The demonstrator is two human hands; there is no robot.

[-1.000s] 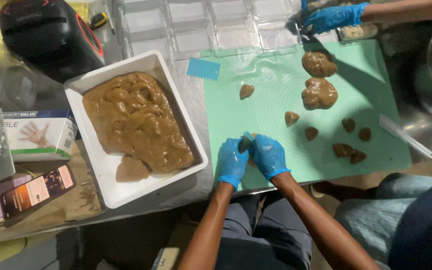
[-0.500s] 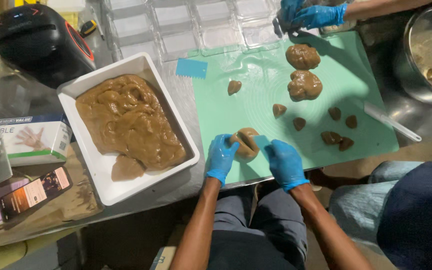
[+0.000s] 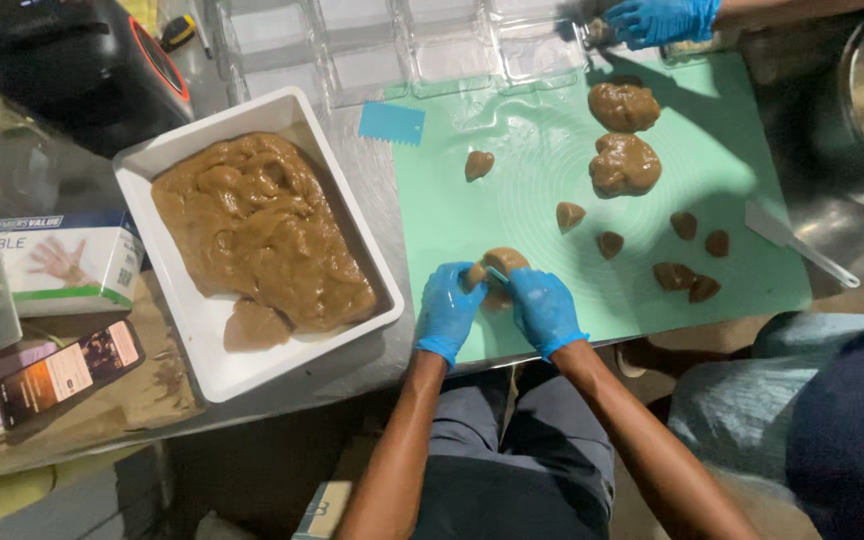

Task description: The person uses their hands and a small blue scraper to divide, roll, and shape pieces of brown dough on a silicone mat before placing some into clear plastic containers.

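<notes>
Presently, items as seen:

- L hand [image 3: 449, 308], blue glove: fingers curled round the left side of a brown dough lump [image 3: 498, 266], gripping it.
- R hand [image 3: 543, 306], blue glove: closed on the lump's right side, w/ a small blue scraper pinched at the fingertips against the dough.
- Dough lump: on the green mat [image 3: 552, 160], near its front edge, between both hands.
- White tray [image 3: 202, 370], left of mat: holds a large brown dough mass [image 3: 257, 240].
- Two big dough balls + approx. eight small pieces spread over the mat's far and right parts.
- Blue comb scraper [image 3: 391, 122] at the mat's top-left corner.
- Co-worker's gloved hand [image 3: 660, 18] at the far edge.
- Glove box [image 3: 67, 262] and phone [image 3: 67, 372], far left.
</notes>
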